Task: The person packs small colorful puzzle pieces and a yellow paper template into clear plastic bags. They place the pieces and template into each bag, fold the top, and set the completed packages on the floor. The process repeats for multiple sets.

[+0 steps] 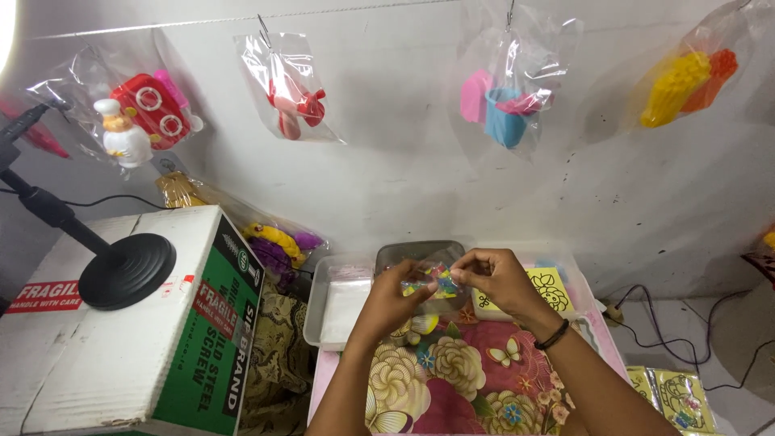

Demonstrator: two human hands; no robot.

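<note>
Both hands (452,292) around small clear packet (430,279).

Both hands (452,287) raised together, fingertips pinched.

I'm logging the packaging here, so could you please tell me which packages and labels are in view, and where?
Cardboard box, left: white top, green side, red labels.
Clear bags of colourful toys, hanging along the wall.
Small clear packet, colourful contents, held by left hand and right hand.
Yellow packets, lower right.
</note>
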